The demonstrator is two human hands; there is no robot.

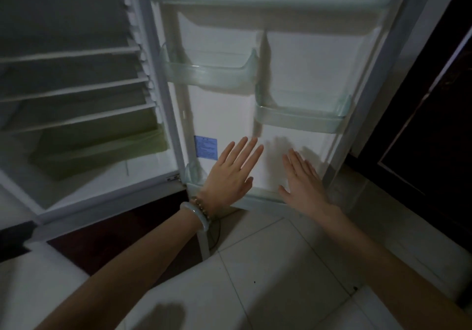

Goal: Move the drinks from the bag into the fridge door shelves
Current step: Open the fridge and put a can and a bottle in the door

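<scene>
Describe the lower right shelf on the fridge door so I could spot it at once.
Start at the open fridge door, whose white inner face carries pale green see-through shelves. The lower right shelf sits just above the right hand. Unlike the left shelf, it hangs lower, against the door's right edge.

I stand in a home kitchen, dimly lit. At twelve o'clock a white household fridge door [229, 115] hangs open, with pale green translucent plastic door shelves [209, 73]. At ten o'clock are the fridge's white inner racks [74, 87]. Pale square floor tiles [268, 265] lie at six o'clock, dark wooden cabinetry [421, 150] at three.
</scene>
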